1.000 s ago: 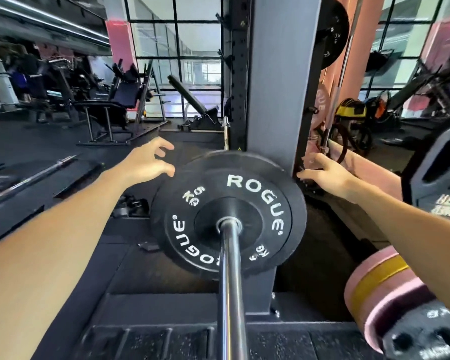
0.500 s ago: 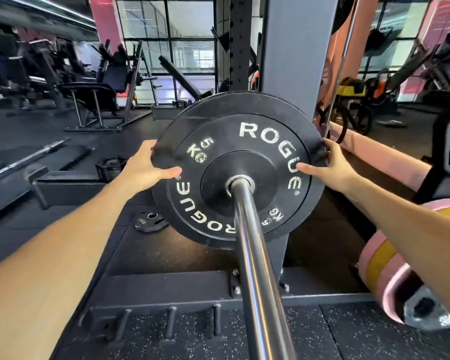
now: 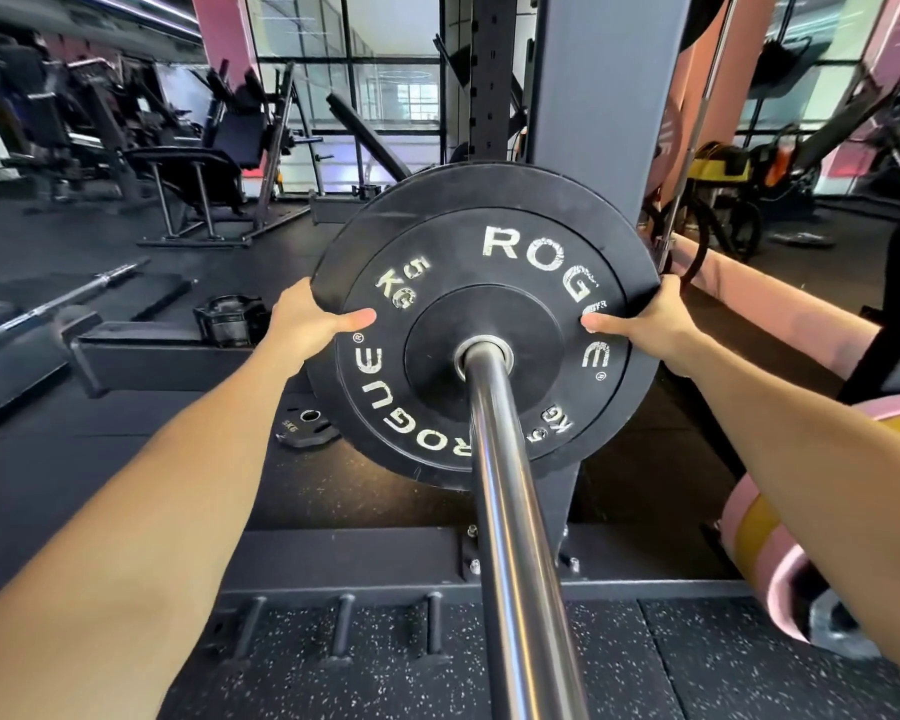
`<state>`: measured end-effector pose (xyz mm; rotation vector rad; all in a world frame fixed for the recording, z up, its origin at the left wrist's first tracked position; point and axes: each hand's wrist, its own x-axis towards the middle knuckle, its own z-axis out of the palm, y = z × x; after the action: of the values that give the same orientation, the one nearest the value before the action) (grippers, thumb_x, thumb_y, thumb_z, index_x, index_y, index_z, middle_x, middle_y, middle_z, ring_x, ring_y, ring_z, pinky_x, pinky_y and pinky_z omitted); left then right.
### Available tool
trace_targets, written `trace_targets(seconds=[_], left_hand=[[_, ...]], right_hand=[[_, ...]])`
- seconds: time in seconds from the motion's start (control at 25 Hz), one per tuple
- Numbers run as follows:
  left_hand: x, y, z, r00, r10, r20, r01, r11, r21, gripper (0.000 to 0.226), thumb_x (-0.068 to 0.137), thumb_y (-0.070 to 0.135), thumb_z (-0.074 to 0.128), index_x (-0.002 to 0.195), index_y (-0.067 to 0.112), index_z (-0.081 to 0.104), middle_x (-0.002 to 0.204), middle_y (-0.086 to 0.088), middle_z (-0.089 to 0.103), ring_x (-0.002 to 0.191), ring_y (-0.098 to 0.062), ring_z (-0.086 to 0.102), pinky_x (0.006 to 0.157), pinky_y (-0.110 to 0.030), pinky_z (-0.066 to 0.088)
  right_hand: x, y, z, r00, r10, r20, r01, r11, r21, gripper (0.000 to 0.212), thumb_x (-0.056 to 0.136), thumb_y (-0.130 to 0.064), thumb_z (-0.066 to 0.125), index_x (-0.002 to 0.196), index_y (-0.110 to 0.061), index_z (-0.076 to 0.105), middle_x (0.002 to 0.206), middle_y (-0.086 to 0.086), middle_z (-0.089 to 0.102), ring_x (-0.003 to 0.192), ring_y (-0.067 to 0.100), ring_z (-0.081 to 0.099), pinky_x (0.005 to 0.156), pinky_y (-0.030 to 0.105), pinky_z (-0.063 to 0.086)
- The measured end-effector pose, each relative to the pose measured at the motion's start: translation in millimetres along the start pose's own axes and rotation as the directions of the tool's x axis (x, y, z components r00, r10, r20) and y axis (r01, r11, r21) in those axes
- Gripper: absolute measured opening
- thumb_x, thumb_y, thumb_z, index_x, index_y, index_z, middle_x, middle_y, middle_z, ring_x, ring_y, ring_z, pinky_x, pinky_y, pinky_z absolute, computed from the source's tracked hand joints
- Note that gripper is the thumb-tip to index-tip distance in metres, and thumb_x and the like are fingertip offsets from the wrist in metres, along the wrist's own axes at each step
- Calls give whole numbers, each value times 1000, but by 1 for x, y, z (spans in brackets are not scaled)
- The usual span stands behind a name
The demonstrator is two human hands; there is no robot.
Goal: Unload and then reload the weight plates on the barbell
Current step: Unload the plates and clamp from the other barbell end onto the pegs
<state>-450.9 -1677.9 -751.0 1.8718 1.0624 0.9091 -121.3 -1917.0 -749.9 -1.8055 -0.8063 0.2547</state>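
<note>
Gripping the weight plate (image 3: 468,283) rim, both hands, left (image 3: 307,324) and right (image 3: 645,319), thumbs pressed on its face.

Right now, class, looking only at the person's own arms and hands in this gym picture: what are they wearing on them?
Nothing shows on either. The left hand and the right hand are bare, with no gloves, straps or rings visible. Both forearms are bare to the frame's edge: no sleeve, watch or wristband in view.

plate (image 3: 468,283) on barbell sleeve (image 3: 510,511) | hands left (image 3: 310,324), right (image 3: 645,319) of plate | upright (image 3: 604,96) behind
</note>
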Motion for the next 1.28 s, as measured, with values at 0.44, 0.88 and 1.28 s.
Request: trace_targets(seconds=[0.44,0.88,1.28], left_hand=[[-26,12,-7,999,-47,4,47,998,44,79,62,41,92,126,13,55,124,0,64,117,-23,56,104,-41,44],[-123,14,-34,999,-11,37,12,1000,-15,64,68,33,90,120,13,59,118,0,66,115,-23,56,98,-37,43],[-254,13,-66,998,3,63,8,985,-174,57,71,23,88,121,15,61,118,2,68,115,-22,58,97,-35,42]], right_hand=[[-33,5,-18,999,19,38,-18,999,-35,134,13,-71,87,123,-19,30,131,5,52,119,26,55,95,53,52],[-137,-7,-51,1000,13,-16,-14,999,-40,107,42,-48,96,126,-15,37,133,6,54,121,26,55,99,51,49],[-268,-26,-94,997,-71,-8,71,997,6,95,50,-36,96,123,-18,39,125,-1,56,114,19,56,86,37,50]])
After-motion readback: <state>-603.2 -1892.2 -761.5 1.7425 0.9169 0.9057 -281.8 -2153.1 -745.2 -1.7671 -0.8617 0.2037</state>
